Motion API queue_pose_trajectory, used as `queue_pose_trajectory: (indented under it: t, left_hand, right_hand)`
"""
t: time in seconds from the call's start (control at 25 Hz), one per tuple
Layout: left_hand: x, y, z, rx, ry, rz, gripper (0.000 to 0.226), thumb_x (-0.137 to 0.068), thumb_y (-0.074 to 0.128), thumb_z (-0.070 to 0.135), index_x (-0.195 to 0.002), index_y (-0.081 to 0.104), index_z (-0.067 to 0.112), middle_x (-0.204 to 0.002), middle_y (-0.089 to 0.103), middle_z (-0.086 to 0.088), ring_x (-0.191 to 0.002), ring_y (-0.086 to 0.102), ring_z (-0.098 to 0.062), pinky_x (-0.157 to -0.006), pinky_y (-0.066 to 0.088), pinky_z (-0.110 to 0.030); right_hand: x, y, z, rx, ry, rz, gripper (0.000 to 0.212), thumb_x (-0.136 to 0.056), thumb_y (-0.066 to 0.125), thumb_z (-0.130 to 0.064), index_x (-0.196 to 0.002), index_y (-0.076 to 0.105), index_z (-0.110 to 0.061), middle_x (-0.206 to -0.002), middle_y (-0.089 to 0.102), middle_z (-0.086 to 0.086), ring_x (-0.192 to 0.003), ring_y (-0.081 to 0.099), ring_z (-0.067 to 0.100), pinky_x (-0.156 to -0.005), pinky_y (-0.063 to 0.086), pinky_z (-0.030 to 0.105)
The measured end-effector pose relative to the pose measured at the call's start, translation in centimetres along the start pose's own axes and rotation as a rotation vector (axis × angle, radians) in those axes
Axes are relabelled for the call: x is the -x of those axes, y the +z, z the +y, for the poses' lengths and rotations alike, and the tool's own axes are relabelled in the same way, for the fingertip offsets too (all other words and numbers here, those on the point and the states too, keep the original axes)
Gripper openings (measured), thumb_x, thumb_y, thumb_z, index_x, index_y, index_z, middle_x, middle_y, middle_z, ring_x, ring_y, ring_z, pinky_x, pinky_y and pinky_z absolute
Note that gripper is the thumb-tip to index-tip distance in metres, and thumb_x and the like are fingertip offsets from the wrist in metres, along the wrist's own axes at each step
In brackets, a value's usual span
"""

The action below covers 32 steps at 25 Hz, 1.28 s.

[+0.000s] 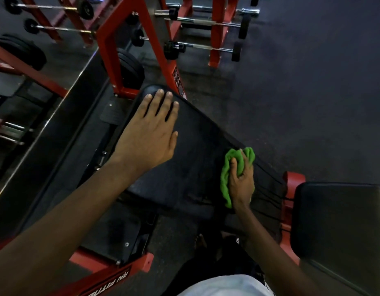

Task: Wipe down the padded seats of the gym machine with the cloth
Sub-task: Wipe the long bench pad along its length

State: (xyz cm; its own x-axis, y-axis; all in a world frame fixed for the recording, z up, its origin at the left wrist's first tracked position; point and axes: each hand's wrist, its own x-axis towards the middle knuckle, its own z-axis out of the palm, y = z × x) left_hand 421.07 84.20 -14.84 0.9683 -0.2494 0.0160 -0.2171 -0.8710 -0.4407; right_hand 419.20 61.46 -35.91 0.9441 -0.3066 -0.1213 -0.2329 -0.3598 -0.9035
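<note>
A long black padded backrest of a red-framed gym machine runs from the upper middle to the lower right. My left hand lies flat on its upper part, fingers straight and spread. My right hand grips a bunched green cloth and holds it against the pad's right edge. A second black padded seat sits at the right, joined by a red bracket.
The machine's red frame rises behind the pad. Red racks with barbells and weight plates stand at the back. A mirror wall is at the left. Dark rubber floor spreads to the right.
</note>
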Motion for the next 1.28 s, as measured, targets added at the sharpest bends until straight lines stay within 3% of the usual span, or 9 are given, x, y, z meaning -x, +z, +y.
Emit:
queue_pose_trajectory:
  t: [0.08, 0.16, 0.32, 0.48, 0.56, 0.8, 0.92, 1.04, 1.28]
  left_hand:
    - [-1.2, 0.1, 1.4, 0.024, 0.07, -0.003, 0.061, -0.097, 0.036, 0.034, -0.149, 0.045, 0.002, -0.158, 0.037, -0.023, -0.149, 0.032, -0.035, -0.123, 0.022, -0.048]
    - [-3.0, 0.9, 3.2, 0.023, 0.163, -0.015, 0.061, -0.095, 0.032, 0.033, -0.144, 0.052, 0.004, -0.153, 0.045, -0.021, -0.145, 0.04, -0.034, -0.12, 0.028, -0.047]
    - [-4.7, 2.5, 4.4, -0.002, 0.208, -0.094, 0.061, -0.104, 0.026, 0.034, -0.155, 0.033, 0.002, -0.16, 0.034, -0.022, -0.15, 0.029, -0.036, -0.123, 0.021, -0.048]
    - [-4.9, 3.0, 4.7, -0.039, 0.208, -0.105, 0.063, -0.106, 0.022, 0.037, -0.158, 0.025, 0.001, -0.164, 0.026, -0.022, -0.153, 0.023, -0.036, -0.125, 0.017, -0.048]
    - [-4.9, 3.1, 4.8, -0.051, 0.196, -0.103, 0.064, -0.106, 0.021, 0.038, -0.158, 0.023, 0.001, -0.164, 0.024, -0.022, -0.154, 0.02, -0.036, -0.125, 0.016, -0.048]
    - [-5.0, 3.3, 4.8, -0.046, 0.192, -0.118, 0.066, -0.105, 0.019, 0.039, -0.158, 0.022, 0.002, -0.164, 0.026, -0.022, -0.153, 0.022, -0.036, -0.125, 0.015, -0.048]
    - [-5.1, 3.1, 4.7, -0.044, 0.189, -0.13, 0.067, -0.103, 0.015, 0.039, -0.158, 0.023, 0.002, -0.163, 0.027, -0.021, -0.152, 0.023, -0.035, -0.125, 0.016, -0.048]
    - [-5.1, 3.1, 4.8, -0.063, 0.184, -0.131, 0.067, -0.103, 0.015, 0.04, -0.158, 0.025, 0.003, -0.163, 0.029, -0.02, -0.152, 0.025, -0.035, -0.125, 0.017, -0.048]
    - [-5.2, 2.9, 5.0, -0.062, 0.184, -0.119, 0.067, -0.104, 0.015, 0.041, -0.159, 0.023, 0.004, -0.163, 0.028, -0.019, -0.152, 0.024, -0.035, -0.125, 0.016, -0.048]
  right_hand:
    - [2.5, -0.1, -0.7, -0.032, -0.057, -0.026, 0.052, -0.098, 0.048, -0.055, -0.143, 0.054, -0.032, -0.149, 0.054, -0.001, -0.134, 0.054, 0.019, -0.11, 0.043, 0.031]
    - [6.2, 0.4, -2.5, -0.024, -0.276, -0.133, 0.046, -0.1, 0.053, -0.048, -0.142, 0.056, -0.031, -0.147, 0.057, 0.001, -0.134, 0.054, 0.016, -0.113, 0.041, 0.03]
    - [9.0, 0.4, -3.1, 0.104, -0.551, -0.283, 0.061, -0.095, 0.058, -0.058, -0.15, 0.045, -0.035, -0.155, 0.046, -0.003, -0.147, 0.031, 0.005, -0.124, 0.024, 0.036]
    - [5.9, 0.3, -1.2, 0.06, -0.334, -0.207, 0.061, -0.094, 0.058, -0.054, -0.151, 0.042, -0.039, -0.15, 0.05, -0.003, -0.141, 0.046, 0.019, -0.12, 0.033, 0.043]
    - [5.5, 0.4, -1.3, -0.006, -0.195, -0.122, 0.058, -0.095, 0.054, -0.053, -0.149, 0.043, -0.038, -0.144, 0.05, -0.008, -0.137, 0.048, 0.015, -0.116, 0.038, 0.044]
    - [8.8, -0.7, -1.8, 0.121, -0.562, -0.385, 0.057, -0.099, 0.048, -0.056, -0.153, 0.038, -0.04, -0.155, 0.045, 0.0, -0.142, 0.043, 0.021, -0.119, 0.033, 0.046]
    - [4.1, 0.3, -1.5, 0.066, -0.419, -0.271, 0.054, -0.1, 0.048, -0.055, -0.151, 0.04, -0.038, -0.152, 0.05, 0.0, -0.135, 0.051, 0.027, -0.111, 0.041, 0.052]
    - [-0.7, 1.7, -3.7, 0.026, -0.262, -0.127, 0.055, -0.098, 0.049, -0.054, -0.148, 0.048, -0.031, -0.155, 0.048, -0.003, -0.135, 0.052, 0.022, -0.109, 0.045, 0.044]
    - [-6.9, 3.4, -6.6, -0.045, -0.275, -0.15, 0.051, -0.097, 0.053, -0.057, -0.137, 0.06, -0.026, -0.14, 0.062, 0.001, -0.124, 0.06, 0.018, -0.103, 0.047, 0.03]
